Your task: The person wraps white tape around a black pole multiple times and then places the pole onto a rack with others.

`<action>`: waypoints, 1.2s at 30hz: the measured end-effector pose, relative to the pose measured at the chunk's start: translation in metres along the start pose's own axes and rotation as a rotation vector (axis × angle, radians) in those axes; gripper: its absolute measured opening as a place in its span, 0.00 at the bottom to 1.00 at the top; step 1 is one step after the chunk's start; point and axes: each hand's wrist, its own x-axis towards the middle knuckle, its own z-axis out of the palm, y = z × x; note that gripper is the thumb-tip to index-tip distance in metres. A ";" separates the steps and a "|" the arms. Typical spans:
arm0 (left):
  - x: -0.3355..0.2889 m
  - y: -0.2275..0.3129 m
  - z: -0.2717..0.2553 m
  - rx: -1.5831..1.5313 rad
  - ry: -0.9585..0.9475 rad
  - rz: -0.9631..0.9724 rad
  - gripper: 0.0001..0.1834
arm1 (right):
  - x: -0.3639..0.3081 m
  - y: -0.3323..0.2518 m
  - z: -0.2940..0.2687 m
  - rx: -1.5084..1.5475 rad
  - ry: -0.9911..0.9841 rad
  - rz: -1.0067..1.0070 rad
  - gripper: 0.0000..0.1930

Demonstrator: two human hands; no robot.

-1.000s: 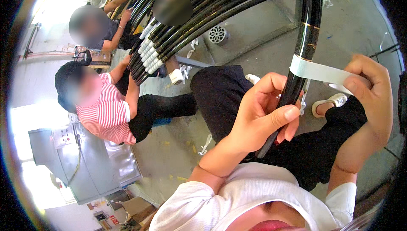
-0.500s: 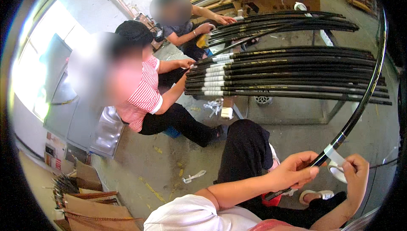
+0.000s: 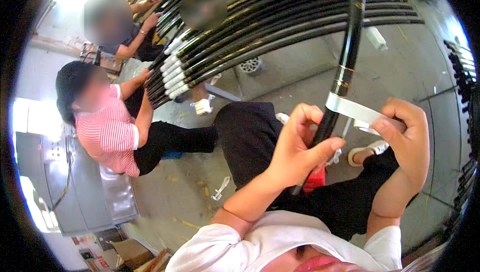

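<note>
In the head view, the person's 2 bare hands are on 1 glossy black tubular pole with thin gold-coloured bands, which slants up in front of the body with its lower end near the lap. The left hand curls fingers and thumb around it, below the tape. The right hand pinches a flat white strip of tape that spans from the pole, just below the gold bands, to the fingertips. Past them lies a row of long black poles with white-wrapped sections, beside a co-worker in a red-and-white striped shirt.

A slack pull would probably let the strip crease or lap unevenly; too hard a pull might peel its end off the smooth surface. If the left grip loosened, the pole could roll and skew the tape. Careless tilting might knock its upper length against the row.
</note>
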 end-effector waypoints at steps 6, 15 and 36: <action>-0.003 0.003 0.001 -0.051 -0.046 -0.028 0.17 | -0.003 0.001 -0.003 0.046 0.007 0.023 0.16; -0.004 0.001 -0.007 -0.117 -0.205 0.013 0.14 | 0.004 0.009 -0.002 0.085 -0.057 -0.014 0.15; -0.008 -0.010 0.006 -0.090 -0.081 0.022 0.17 | 0.003 0.008 -0.001 0.053 -0.086 -0.023 0.18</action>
